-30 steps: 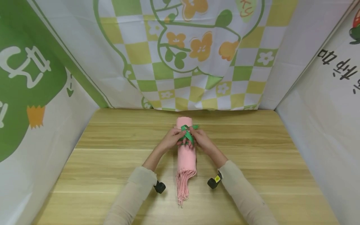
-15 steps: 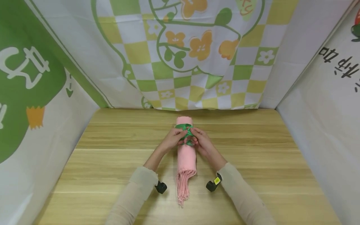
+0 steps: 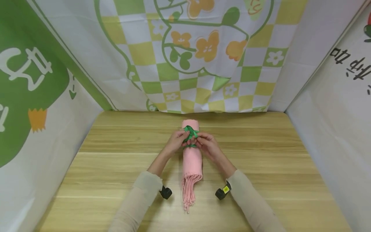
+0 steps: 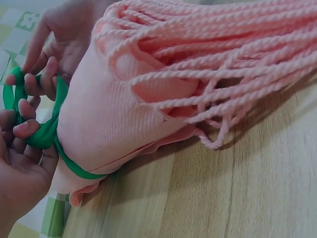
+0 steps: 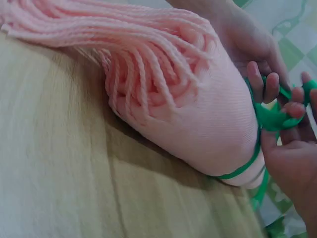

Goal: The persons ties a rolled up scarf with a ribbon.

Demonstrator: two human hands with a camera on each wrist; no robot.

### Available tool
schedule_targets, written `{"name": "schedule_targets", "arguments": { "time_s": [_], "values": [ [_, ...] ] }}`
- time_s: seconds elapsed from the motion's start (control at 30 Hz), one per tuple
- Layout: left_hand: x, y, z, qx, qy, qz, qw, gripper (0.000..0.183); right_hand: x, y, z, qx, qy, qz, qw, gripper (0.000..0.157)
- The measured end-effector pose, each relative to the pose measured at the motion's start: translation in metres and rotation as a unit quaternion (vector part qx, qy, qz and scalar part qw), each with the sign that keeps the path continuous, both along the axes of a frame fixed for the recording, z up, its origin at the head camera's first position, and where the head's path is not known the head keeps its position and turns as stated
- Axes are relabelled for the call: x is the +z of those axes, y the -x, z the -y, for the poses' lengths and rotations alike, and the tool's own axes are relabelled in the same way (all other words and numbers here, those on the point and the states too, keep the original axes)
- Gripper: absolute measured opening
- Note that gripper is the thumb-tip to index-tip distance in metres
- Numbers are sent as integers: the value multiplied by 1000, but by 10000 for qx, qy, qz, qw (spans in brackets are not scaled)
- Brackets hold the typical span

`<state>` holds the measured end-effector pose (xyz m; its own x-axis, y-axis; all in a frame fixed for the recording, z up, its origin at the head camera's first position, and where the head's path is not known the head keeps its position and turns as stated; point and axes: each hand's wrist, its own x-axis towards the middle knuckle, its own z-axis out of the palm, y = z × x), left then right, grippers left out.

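Observation:
A rolled pink scarf (image 3: 192,164) lies lengthwise on the table, its twisted fringe (image 4: 213,54) pointing toward the person. Green ribbon (image 5: 275,119) circles the roll and gathers into loops on top, near the far end. From the left, the left hand (image 3: 175,140) pinches a loop of this ribbon between thumb and fingers. Opposite it, the right hand (image 3: 209,146) pinches another part of the ribbon, with its fingertips close to the left ones. In the left wrist view the ribbon winds between the fingers of both hands. Fingers partly hide where the ribbon crosses.
The scarf rests on a wood-grain table (image 3: 116,180). A checked, flower-printed cloth (image 3: 200,87) hangs along the back edge, with printed panels at both sides. Small black cameras (image 3: 166,192) sit at both wrists, beside beige sleeves (image 3: 136,199).
The green ribbon has shifted between the fingers: a loop now rises by the left thumb. The right fingertips have moved slightly toward the person. The scarf has stayed in place.

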<state>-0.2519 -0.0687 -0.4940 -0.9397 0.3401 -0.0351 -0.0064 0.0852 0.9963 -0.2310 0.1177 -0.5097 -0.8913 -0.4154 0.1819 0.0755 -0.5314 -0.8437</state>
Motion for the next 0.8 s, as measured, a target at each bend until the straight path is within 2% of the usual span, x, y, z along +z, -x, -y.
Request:
{"name": "schedule_targets", "arguments": {
  "time_s": [0.1,0.17,0.27,0.37,0.47,0.57,0.7,0.8],
  "values": [
    [-1,0,1,54,9,8,10000,34,3,-2,-1,-285,-570,-400,9972,40],
    [-1,0,2,93,3,-4,10000,34,5,-2,-1,-528,-1079,-624,9908,31],
    [-1,0,3,115,2,-10,9999,34,6,-3,-1,-862,-1974,-996,9714,19],
    [-1,0,4,138,-11,-7,9999,34,6,-3,0,-972,-2666,-1157,9519,20],
    [-2,-1,4,137,-54,0,9999,35,5,-2,1,-1005,-2855,-886,9490,18],
    [-2,0,4,111,-156,16,9998,36,3,-1,4,-1251,-2969,-575,9449,15],
    [-2,0,4,55,-220,-31,9997,38,3,1,9,-1571,-3031,-348,9393,28],
    [-1,-1,3,-21,-190,-113,9998,39,3,2,13,-1740,-3115,-342,9336,29]
  ]
}}
